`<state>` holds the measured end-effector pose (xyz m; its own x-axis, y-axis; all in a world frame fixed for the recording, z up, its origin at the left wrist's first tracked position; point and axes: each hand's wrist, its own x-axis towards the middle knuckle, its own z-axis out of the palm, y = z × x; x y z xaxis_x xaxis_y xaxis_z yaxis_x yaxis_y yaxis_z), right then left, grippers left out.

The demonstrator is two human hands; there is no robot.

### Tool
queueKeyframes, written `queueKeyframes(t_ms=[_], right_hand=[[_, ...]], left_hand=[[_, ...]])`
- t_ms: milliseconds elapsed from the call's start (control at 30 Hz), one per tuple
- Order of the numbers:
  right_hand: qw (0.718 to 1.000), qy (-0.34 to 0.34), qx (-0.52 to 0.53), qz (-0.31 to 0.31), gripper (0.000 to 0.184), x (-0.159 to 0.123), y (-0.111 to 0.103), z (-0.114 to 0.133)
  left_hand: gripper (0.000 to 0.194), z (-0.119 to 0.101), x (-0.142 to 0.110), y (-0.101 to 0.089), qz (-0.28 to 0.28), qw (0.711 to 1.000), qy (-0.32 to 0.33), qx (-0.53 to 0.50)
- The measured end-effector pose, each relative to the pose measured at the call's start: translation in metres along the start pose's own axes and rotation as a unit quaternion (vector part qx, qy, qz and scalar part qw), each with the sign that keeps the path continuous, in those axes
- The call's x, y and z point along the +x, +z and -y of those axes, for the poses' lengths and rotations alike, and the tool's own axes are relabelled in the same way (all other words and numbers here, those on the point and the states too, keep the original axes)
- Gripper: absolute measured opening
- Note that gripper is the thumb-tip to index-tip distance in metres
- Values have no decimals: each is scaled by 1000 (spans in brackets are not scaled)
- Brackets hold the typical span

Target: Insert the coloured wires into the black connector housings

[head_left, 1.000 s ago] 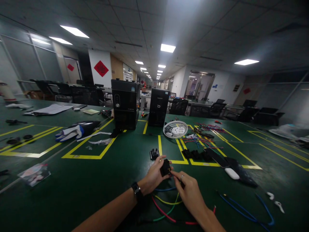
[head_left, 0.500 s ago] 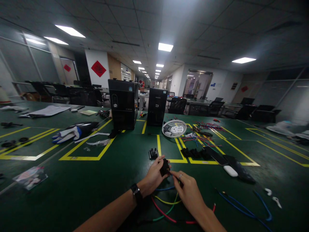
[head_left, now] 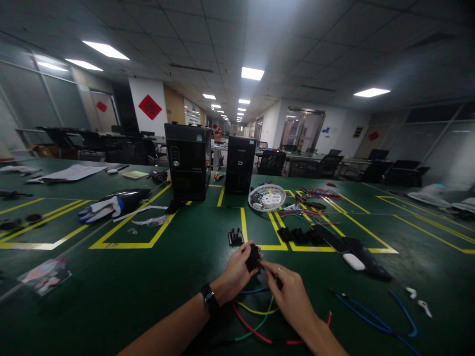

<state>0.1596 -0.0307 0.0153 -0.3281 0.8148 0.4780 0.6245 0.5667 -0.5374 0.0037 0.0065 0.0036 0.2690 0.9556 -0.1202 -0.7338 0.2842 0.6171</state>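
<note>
Black block (head_left: 254,258) between 2 hands (head_left: 236,269) (head_left: 293,289)

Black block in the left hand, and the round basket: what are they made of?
Block: probably hard plastic, dark and mostly dull, with a squared shape; too small to be sure. Basket: likely moulded white plastic, judging by its even, openwork wall.

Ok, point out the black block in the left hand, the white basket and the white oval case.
Black block (head_left: 254,257): head view, on the middle of its dark face.
White basket (head_left: 273,199): head view, on a bare part of its floor.
White oval case (head_left: 354,262): head view, on its top.
</note>
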Motion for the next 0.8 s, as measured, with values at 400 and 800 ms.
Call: queueKeyframes(t_ms=[400, 800], right_hand=[[999, -8, -4, 44, 37, -1, -2, 2], [998, -17, 61, 27, 35, -3, 4, 9]], left_hand=[[49, 6, -3, -3, 1, 990, 40, 135], [50, 8, -10, 9, -55, 984, 60, 156]])
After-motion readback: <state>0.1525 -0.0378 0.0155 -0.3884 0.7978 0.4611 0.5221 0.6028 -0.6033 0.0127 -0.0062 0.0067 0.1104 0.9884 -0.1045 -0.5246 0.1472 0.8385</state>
